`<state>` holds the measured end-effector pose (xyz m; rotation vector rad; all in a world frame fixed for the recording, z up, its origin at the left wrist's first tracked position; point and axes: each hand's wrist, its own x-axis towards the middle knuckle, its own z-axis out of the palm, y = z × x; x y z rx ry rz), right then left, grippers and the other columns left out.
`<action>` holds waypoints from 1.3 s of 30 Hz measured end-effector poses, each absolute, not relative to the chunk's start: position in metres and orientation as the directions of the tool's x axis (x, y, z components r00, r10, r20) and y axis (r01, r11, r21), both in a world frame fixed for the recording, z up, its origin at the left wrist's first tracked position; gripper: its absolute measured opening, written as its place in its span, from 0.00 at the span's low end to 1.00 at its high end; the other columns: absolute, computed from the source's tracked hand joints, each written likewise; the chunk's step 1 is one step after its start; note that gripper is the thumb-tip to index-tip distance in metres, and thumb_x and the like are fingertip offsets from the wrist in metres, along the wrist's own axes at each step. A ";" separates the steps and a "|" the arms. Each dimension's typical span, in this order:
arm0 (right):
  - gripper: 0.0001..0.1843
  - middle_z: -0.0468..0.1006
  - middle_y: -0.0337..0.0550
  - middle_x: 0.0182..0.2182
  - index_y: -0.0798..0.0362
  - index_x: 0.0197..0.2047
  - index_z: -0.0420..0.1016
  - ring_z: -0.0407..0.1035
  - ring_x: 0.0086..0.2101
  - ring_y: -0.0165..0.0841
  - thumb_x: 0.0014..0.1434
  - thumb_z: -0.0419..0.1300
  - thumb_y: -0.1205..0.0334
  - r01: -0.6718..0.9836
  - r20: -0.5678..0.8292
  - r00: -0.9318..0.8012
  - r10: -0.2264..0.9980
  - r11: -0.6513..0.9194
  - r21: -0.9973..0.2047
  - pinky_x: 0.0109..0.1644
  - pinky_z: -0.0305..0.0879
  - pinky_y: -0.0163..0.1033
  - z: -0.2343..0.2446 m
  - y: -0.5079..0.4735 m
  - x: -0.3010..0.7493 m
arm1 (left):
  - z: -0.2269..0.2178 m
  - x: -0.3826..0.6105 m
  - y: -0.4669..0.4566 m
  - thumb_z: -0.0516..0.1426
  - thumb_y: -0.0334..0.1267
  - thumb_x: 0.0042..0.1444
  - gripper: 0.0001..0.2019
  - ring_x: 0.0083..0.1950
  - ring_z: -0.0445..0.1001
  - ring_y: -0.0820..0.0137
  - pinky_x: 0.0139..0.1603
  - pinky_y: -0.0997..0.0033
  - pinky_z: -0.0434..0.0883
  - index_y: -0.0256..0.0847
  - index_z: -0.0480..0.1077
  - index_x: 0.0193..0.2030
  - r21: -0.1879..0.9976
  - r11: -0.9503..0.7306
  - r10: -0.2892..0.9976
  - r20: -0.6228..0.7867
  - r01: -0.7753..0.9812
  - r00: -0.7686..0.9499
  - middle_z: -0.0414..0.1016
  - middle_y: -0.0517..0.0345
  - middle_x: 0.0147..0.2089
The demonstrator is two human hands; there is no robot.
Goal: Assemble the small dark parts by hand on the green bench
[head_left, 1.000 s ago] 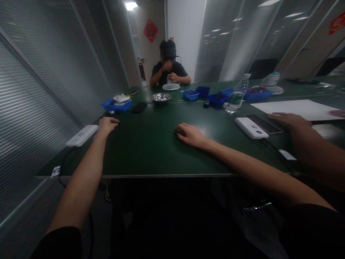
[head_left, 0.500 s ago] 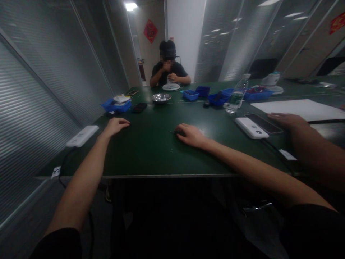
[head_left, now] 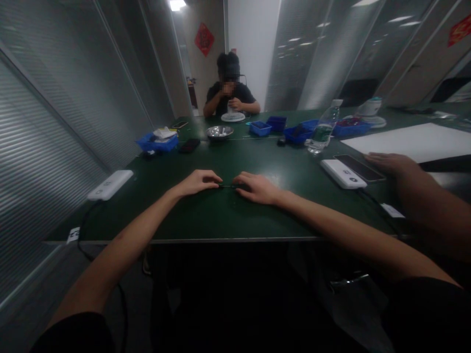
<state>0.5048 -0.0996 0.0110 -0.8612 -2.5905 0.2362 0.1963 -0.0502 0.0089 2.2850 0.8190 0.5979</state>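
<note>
My left hand and my right hand face each other low over the green table. Between their fingertips runs a thin, dark, pen-like rod, too small and blurred to name more exactly. My right fingers are curled round one end of it and hide that part. At its other end, the left thumb and fingers close in a pinch on a short dark tip.
A co-worker's hand rests at the right by a phone and a white power bank. Farther back are a bottle, blue trays and a metal bowl. Another person sits opposite.
My left hand has moved right across the table to the rod's end and pinches it. My right hand stays almost in place, holding the rod.
</note>
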 end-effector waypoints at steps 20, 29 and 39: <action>0.16 0.75 0.50 0.53 0.53 0.60 0.70 0.73 0.43 0.36 0.72 0.56 0.58 0.553 0.308 -0.720 0.621 0.783 -0.286 0.45 0.68 0.39 0.013 -0.100 0.506 | 0.008 0.199 -0.053 0.64 0.50 0.62 0.18 0.40 0.73 0.66 0.41 0.67 0.68 0.41 0.81 0.52 0.684 -0.565 0.720 0.134 0.461 0.681 0.80 0.52 0.44; 0.16 0.76 0.49 0.53 0.51 0.60 0.70 0.73 0.43 0.36 0.72 0.56 0.58 0.550 0.299 -0.723 0.623 0.780 -0.298 0.46 0.68 0.40 0.014 -0.101 0.505 | 0.008 0.209 -0.059 0.64 0.49 0.63 0.18 0.42 0.75 0.65 0.43 0.66 0.68 0.41 0.81 0.54 0.699 -0.593 0.676 0.160 0.401 0.720 0.81 0.51 0.46; 0.16 0.76 0.49 0.53 0.52 0.60 0.70 0.73 0.42 0.35 0.72 0.56 0.58 0.558 0.298 -0.723 0.623 0.781 -0.279 0.45 0.68 0.40 0.014 -0.101 0.506 | 0.005 0.192 -0.045 0.65 0.50 0.62 0.18 0.41 0.75 0.65 0.43 0.66 0.68 0.41 0.82 0.52 0.659 -0.595 0.723 0.189 0.460 0.664 0.80 0.51 0.45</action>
